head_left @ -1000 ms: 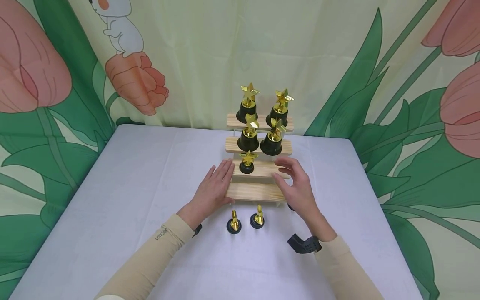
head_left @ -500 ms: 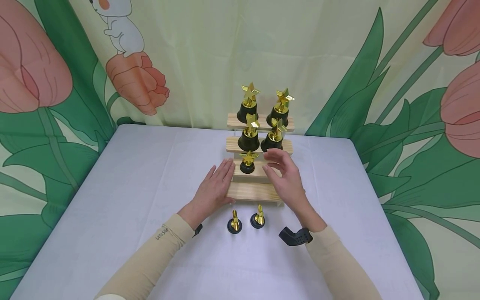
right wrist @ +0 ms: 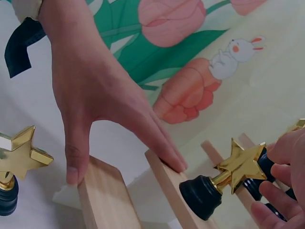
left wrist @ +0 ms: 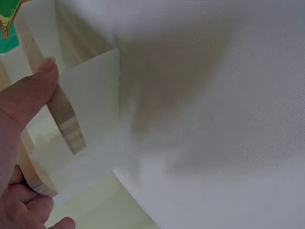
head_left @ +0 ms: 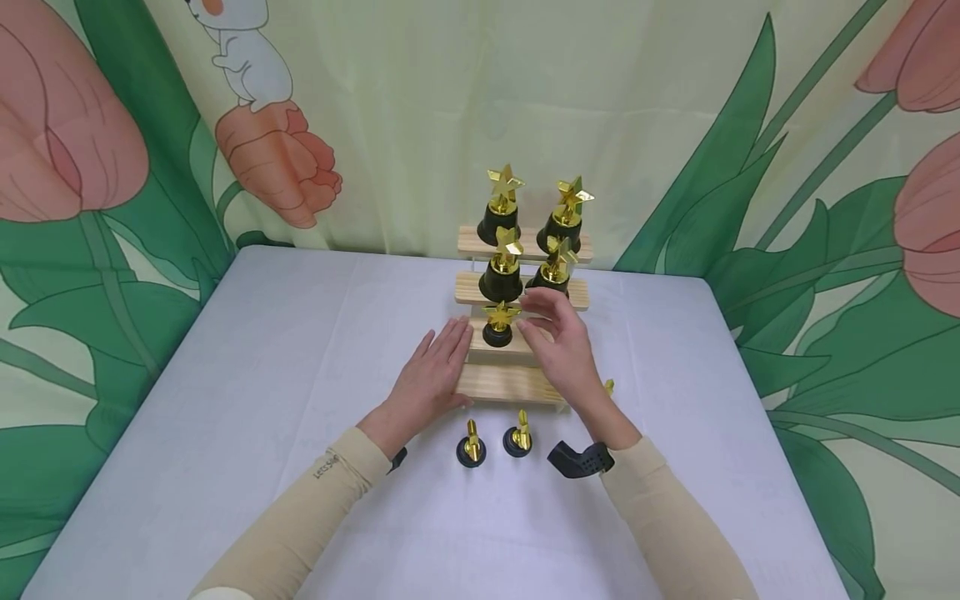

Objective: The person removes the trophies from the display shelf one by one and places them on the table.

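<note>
A tiered wooden display stand (head_left: 508, 383) holds gold-star trophies with black bases. My left hand (head_left: 429, 377) rests against its left end, fingers extended; the left wrist view shows the thumb on one board's edge and fingertips by another board. On the stand's second step from the front stands a small star trophy (head_left: 498, 335), left of centre. Beside that trophy my right hand (head_left: 561, 342) hovers, fingers gently bent and thumb apart, with nothing seen between them. In the right wrist view, its fingers (right wrist: 281, 191) appear just past the trophy's star.
Two larger trophies (head_left: 501, 279) occupy the third step and two more (head_left: 499, 218) the top one. In front of the stand, two small trophies (head_left: 471, 450) stand on the white tablecloth (head_left: 315, 333). Another gold star (head_left: 609, 387) peeks out behind my right forearm. A printed curtain (head_left: 405, 125) hangs behind.
My right hand has moved left and slightly away from me, towards the small trophy on the second step. That trophy and my left hand have stayed in place.
</note>
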Tool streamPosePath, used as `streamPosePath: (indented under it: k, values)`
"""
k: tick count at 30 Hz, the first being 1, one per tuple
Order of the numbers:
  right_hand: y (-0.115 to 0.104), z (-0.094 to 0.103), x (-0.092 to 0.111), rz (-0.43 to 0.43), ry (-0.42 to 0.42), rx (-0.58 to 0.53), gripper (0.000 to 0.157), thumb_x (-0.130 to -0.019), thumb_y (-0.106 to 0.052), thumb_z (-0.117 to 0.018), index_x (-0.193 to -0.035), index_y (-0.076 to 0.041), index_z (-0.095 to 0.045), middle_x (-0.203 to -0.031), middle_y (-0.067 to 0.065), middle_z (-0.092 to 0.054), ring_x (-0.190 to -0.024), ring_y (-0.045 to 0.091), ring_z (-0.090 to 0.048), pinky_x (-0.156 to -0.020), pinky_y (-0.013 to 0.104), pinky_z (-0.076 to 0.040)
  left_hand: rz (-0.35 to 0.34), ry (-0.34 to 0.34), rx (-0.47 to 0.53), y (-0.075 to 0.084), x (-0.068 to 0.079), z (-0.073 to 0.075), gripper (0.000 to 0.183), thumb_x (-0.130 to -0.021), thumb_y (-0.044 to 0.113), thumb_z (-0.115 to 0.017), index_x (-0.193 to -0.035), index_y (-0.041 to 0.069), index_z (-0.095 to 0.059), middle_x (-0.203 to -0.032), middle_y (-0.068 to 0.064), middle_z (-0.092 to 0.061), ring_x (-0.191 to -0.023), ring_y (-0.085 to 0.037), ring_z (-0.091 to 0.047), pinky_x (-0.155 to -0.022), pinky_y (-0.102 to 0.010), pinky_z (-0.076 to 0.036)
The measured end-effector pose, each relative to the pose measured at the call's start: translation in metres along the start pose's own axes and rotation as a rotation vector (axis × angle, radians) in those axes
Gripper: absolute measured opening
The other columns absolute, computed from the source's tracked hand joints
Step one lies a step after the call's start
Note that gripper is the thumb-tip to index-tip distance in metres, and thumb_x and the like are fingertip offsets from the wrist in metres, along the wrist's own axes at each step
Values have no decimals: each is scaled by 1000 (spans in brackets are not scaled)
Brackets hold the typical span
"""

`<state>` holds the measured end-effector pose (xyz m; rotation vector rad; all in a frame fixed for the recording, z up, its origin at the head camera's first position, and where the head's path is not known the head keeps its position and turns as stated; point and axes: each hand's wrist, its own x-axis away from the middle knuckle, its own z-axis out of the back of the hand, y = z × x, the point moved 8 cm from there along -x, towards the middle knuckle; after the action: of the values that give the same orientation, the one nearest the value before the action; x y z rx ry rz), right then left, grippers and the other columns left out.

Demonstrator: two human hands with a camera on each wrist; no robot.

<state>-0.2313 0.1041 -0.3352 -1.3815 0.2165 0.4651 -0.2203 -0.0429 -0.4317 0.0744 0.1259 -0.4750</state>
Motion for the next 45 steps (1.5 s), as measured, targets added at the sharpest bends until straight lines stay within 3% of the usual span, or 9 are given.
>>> streamPosePath:
  k: [7, 15, 21, 30, 39, 45]
  values:
    - [9, -3, -3, -63, -11, -24, 41, -83, 5, -56, -121, 6, -42, -119, 25, -50, -113, 39, -48, -94, 48, -42, 3, -9, -12, 1, 1, -1, 116, -60, 49, -76, -144, 4, -10, -152, -9, -7, -140, -23, -8, -113, -43, -15]
    - [19, -3, -3, -121, -15, -70, 41, -83, 5, -56, -121, 6, -41, -118, 23, -53, -112, 38, -50, -92, 28, -46, -3, -3, -11, 1, 0, 0, 115, -61, 49, -76, -144, 4, -10, -152, -9, -7, -140, -23, -8, -113, -43, -15]
    - [20, -4, -4, -132, -9, -65, 41, -82, 8, -56, -121, 6, -42, -116, 25, -53, -110, 37, -51, -88, 22, -48, -6, 3, -8, 1, -1, 1, 116, -60, 49, -77, -144, 4, -11, -152, -9, -8, -140, -23, -9, -112, -44, -16]
    - [18, -7, -7, -147, -10, -29, 41, -81, 9, -56, -120, 4, -45, -109, 26, -52, -102, 35, -54, -80, 21, -49, -3, 4, -9, 2, 0, 2, 115, -60, 48, -77, -144, 4, -11, -152, -9, -9, -140, -23, -10, -112, -44, -16]
    - [13, -6, -6, -102, -18, 83, 39, -81, 8, -56, -118, 2, -47, -105, 20, -58, -98, 31, -57, -83, 38, -49, 0, -3, -24, 2, 0, 2, 115, -60, 49, -76, -144, 4, -11, -152, -9, -8, -140, -22, -9, -113, -43, -16]
    - [11, -7, -5, -87, -35, 98, 38, -81, 8, -55, -118, 2, -48, -105, 20, -59, -98, 32, -57, -84, 43, -47, 8, -8, -30, 2, 0, 1, 116, -60, 49, -76, -144, 5, -10, -152, -9, -8, -140, -22, -9, -113, -43, -16]
